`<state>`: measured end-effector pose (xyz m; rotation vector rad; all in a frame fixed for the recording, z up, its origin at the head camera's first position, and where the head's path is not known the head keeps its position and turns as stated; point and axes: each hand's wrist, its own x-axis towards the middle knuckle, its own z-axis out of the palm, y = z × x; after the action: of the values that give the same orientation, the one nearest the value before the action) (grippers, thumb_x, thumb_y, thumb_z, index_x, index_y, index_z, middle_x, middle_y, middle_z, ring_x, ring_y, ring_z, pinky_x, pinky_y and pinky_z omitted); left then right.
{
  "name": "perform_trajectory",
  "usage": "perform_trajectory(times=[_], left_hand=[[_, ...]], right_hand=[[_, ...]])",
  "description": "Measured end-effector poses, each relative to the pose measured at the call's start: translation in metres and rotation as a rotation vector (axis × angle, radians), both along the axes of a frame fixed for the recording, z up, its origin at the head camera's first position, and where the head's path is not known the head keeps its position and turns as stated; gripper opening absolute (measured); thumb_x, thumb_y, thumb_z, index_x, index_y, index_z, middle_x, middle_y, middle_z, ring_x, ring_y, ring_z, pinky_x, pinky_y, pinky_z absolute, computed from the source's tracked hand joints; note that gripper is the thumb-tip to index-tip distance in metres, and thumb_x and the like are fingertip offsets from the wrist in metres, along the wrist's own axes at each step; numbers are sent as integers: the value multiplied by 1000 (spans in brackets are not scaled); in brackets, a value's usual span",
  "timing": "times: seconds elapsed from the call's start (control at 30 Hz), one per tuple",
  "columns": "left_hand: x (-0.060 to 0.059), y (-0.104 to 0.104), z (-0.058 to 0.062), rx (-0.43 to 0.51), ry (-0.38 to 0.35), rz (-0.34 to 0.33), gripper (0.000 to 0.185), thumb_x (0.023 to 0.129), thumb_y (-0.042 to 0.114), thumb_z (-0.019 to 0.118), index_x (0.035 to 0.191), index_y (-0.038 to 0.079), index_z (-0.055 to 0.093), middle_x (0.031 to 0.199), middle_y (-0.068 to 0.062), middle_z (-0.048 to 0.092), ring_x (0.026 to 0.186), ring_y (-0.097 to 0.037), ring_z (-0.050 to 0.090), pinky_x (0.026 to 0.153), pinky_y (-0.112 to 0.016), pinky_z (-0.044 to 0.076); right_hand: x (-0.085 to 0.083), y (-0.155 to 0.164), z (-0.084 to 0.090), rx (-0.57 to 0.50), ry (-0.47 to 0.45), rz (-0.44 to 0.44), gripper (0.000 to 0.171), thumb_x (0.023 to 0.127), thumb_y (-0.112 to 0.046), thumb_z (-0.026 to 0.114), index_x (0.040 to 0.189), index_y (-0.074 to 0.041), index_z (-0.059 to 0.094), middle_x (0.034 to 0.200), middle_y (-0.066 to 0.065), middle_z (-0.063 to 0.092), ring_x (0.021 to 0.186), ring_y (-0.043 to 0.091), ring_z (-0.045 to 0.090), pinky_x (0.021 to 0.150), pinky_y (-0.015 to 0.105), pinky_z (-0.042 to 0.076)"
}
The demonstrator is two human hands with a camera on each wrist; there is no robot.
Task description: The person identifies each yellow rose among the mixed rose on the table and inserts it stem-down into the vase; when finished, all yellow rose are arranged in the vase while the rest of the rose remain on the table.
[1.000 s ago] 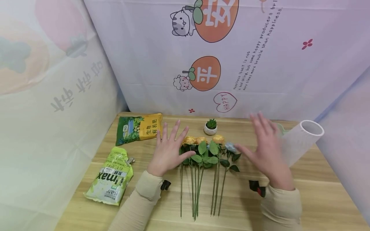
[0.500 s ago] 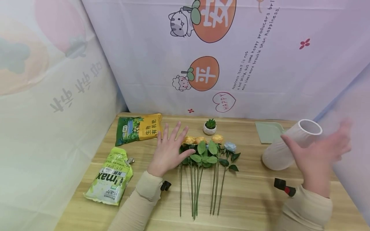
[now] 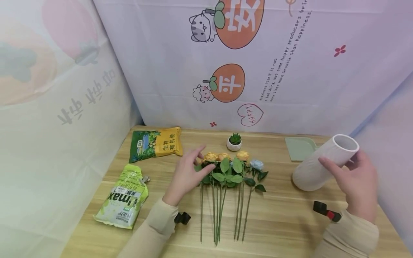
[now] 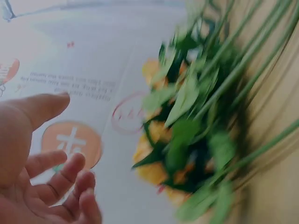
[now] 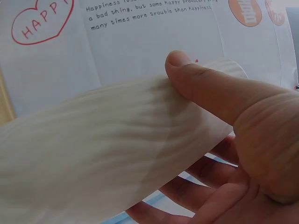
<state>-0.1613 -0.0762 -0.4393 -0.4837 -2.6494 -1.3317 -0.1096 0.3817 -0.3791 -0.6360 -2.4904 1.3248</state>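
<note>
A white ribbed vase [image 3: 326, 163] stands at the right, its open mouth toward the upper right of the head view. My right hand [image 3: 358, 179] grips it near the mouth. In the right wrist view the thumb [image 5: 205, 86] lies across the vase [image 5: 103, 149] while the other fingers curl under its far side. Loosely bent, my left hand [image 3: 187, 173] hovers at the left end of a row of artificial flowers [image 3: 227, 175] and holds nothing. Yellow blooms [image 4: 154, 163] and green leaves fill the left wrist view, apart from that hand.
A small potted succulent [image 3: 235, 142] stands behind the flowers. At the left lie a green-and-yellow fertilizer bag [image 3: 156, 143] and a lime-green bag [image 3: 124, 199] with a metal clip. Behind the vase is a pale green dustpan-like piece [image 3: 300, 148]. Printed cloth hangs around the table.
My right hand has moved rightward from beside the flowers, past the vase, and now grips it near its mouth. My left hand's spread fingers have bent and turned slightly.
</note>
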Motion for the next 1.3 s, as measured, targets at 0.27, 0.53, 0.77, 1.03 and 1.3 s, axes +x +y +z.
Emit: perform_trajectory(times=[0.27,0.53,0.77,1.03,1.3], left_hand=[[31,-5,-45,178,-387,-93,38,93,38,87,110,10,69,96,0,71,80,-18,69,71,-33,61],[40,7,-66,172,-506,-139,39,95,30,87,117,1,73,82,0,75,66,-22,74,57,-34,62],[40,14,-70,247,-556,-98,45,93,26,88,121,-4,72,83,-2,76,64,-21,75,59,-33,65],[35,18,-77,333,-560,-43,36,96,24,84,118,-3,75,84,-7,78,66,-21,76,64,-34,66],[31,21,-80,423,-579,7,25,95,17,85,111,-2,78,86,-9,79,67,-22,77,65,-35,66]], right_hand=[[0,1,-2,12,2,-11,83,90,-43,89,162,-35,47,166,-2,47,147,19,49,110,30,48],[0,5,-2,25,2,-2,82,90,-43,89,161,-32,49,161,2,52,138,16,54,82,14,47],[0,3,-3,25,3,-5,83,89,-44,90,161,-33,49,161,4,52,138,18,54,80,13,46],[-1,3,-2,46,0,11,83,90,-46,88,161,-32,48,163,5,50,142,25,52,82,16,47],[-1,3,-1,34,0,13,85,92,-44,88,164,-30,45,165,7,47,144,27,49,98,26,51]])
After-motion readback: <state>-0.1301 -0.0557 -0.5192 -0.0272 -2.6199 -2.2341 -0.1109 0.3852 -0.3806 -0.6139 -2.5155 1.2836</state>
